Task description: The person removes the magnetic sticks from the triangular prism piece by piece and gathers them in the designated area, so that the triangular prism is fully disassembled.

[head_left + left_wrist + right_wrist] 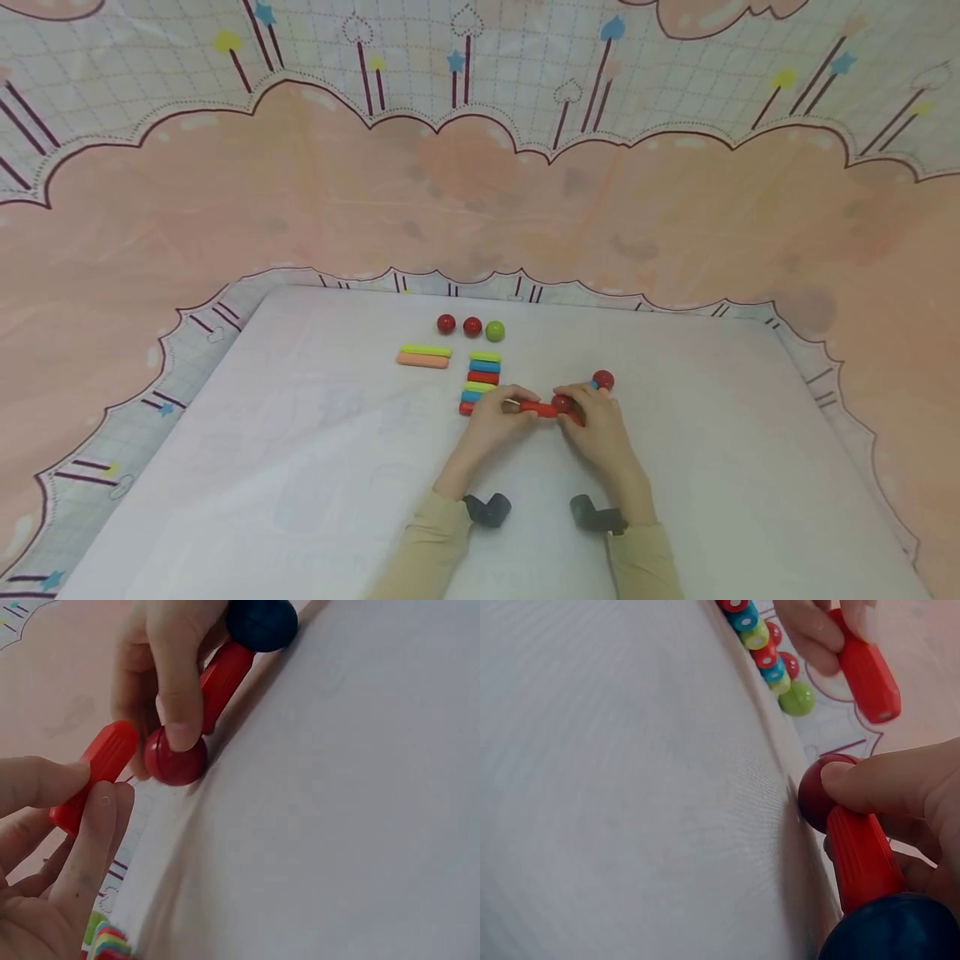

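Observation:
My left hand [498, 414] pinches a red ribbed rod [94, 776] between thumb and fingers. Close by, my right hand [600, 421] grips a red ball [819, 796] with the thumb on it. A second red rod [864, 859] runs from that ball to a dark blue ball [896, 930]. In the wrist views the left hand's rod points toward the red ball, with a small gap between them. Beyond the right hand, another red ball [603, 380] shows with a bit of blue beside it; the hand hides what adjoins it.
A column of short coloured rods [483, 377] lies by the left hand, which covers part of it. Two longer rods, yellow-green [426, 351] and orange [423, 361], lie left of it. Behind sit two red balls [446, 324] and a green ball [495, 331] on the white table [300, 467].

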`<move>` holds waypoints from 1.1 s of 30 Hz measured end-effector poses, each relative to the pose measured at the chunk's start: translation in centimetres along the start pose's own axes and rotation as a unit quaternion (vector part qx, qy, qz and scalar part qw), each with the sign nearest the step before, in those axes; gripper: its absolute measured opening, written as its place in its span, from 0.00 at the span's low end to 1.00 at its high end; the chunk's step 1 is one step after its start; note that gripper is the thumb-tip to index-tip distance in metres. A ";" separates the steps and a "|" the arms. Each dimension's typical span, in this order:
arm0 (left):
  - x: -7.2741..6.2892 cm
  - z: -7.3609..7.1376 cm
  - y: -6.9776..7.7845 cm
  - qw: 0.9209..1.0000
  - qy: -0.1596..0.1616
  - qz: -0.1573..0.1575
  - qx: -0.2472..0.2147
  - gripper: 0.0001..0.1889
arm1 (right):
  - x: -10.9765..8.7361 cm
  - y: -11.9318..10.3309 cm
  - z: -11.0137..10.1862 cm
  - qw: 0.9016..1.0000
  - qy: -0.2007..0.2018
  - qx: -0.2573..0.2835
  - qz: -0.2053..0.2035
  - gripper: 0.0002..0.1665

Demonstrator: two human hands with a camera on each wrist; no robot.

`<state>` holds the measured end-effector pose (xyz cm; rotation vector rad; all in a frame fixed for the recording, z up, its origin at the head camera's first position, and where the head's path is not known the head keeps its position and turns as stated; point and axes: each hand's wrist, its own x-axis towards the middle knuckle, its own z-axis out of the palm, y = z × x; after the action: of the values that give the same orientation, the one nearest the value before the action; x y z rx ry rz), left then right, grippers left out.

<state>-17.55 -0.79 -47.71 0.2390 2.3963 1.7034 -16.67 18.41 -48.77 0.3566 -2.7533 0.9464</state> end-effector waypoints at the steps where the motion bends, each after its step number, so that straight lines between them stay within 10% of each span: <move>1: -0.1 -0.3 0.0 1.000 -0.001 0.002 0.001 0.09 | 0.0 0.0 0.0 1.000 -0.003 0.000 0.003 0.23; 15: -1.9 -4.8 -1.5 0.999 0.030 -0.003 0.016 0.09 | 0.0 0.1 0.0 1.000 -0.007 0.012 0.006 0.23; 33: -2.6 -7.2 -3.0 0.993 0.071 -0.041 0.082 0.09 | 0.0 0.6 0.5 0.999 0.028 0.008 -0.033 0.22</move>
<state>-16.92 -8.95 -48.06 0.0435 2.6125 1.5374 -16.93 18.58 -49.46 0.4149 -2.6679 0.9464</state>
